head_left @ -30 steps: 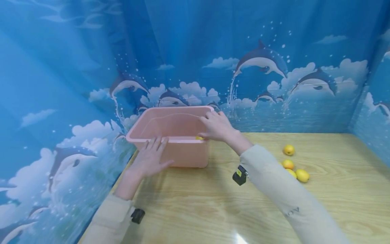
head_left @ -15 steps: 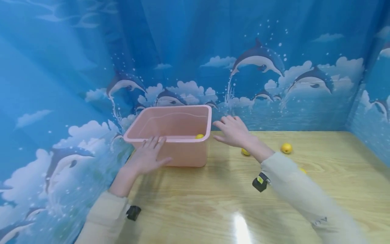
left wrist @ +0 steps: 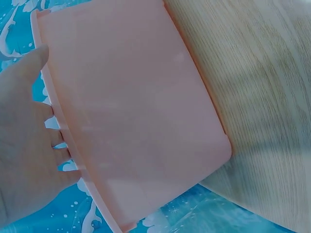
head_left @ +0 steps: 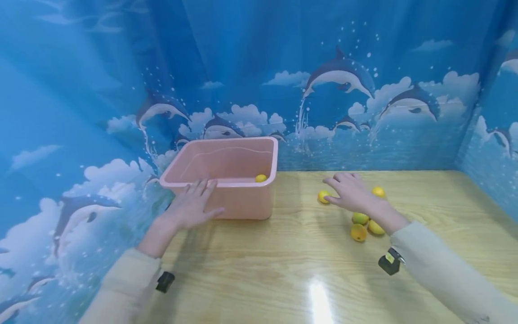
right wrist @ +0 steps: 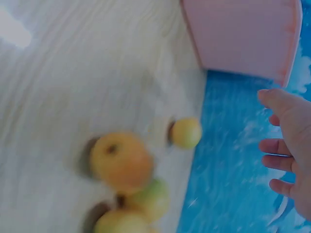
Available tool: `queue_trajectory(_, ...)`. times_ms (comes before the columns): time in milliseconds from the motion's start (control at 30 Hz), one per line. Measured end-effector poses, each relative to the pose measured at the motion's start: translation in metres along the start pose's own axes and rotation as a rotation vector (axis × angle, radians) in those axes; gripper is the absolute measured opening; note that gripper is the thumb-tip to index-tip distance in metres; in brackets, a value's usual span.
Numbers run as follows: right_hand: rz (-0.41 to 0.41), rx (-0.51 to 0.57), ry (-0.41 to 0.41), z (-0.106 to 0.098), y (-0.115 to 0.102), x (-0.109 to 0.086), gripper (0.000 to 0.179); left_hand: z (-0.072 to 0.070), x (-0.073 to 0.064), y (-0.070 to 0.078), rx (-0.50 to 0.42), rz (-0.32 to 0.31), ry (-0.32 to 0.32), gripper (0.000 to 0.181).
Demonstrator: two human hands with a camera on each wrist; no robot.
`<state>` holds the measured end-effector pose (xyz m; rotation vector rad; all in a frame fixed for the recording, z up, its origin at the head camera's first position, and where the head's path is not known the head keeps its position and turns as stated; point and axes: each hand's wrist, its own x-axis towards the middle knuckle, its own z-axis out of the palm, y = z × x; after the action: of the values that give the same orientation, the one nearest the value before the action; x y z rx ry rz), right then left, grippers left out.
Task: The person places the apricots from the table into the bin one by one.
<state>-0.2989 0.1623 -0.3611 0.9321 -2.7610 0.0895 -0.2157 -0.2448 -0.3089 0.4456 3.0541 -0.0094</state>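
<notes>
My left hand touches the near rim of a pink plastic bin, its fingers extended across the edge and the thumb spread away. In the left wrist view the fingertips lie along that rim. One small yellow fruit shows inside the bin, near its right end. My right hand hovers over the table with loosely bent fingers and holds nothing. By its thumb in the head view is a round yellow fruit. Below the hand lie an orange-yellow fruit, a greenish one and a yellow one.
Another yellow fruit lies behind the right wrist. The wooden table meets a blue dolphin-print curtain at its back and left edges. Black cameras are worn on both wrists.
My right hand has moved from over the bin's right end to the right, above the loose fruit. The fruit in the bin has come into fuller view. My left hand has stayed at the rim.
</notes>
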Motion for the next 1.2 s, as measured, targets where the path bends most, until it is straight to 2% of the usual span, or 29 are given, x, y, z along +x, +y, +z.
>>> queue_trajectory(300,0.019,-0.024,-0.055,0.02,0.039,-0.033,0.049,-0.003,-0.002,-0.001,-0.022,-0.02,-0.025,0.092)
queue_trajectory(500,0.031,-0.049,-0.11,0.026,0.052,-0.049,0.05,-0.003,-0.001,-0.002,-0.003,-0.014,-0.024,0.092)
queue_trajectory(800,0.031,-0.065,-0.184,0.036,0.059,-0.058,0.043,-0.005,0.0,-0.001,-0.007,-0.013,-0.023,0.091)
queue_trajectory(1200,0.053,-0.078,-0.192,0.054,0.062,-0.06,0.041,-0.001,0.0,0.001,-0.021,0.0,-0.014,0.09)
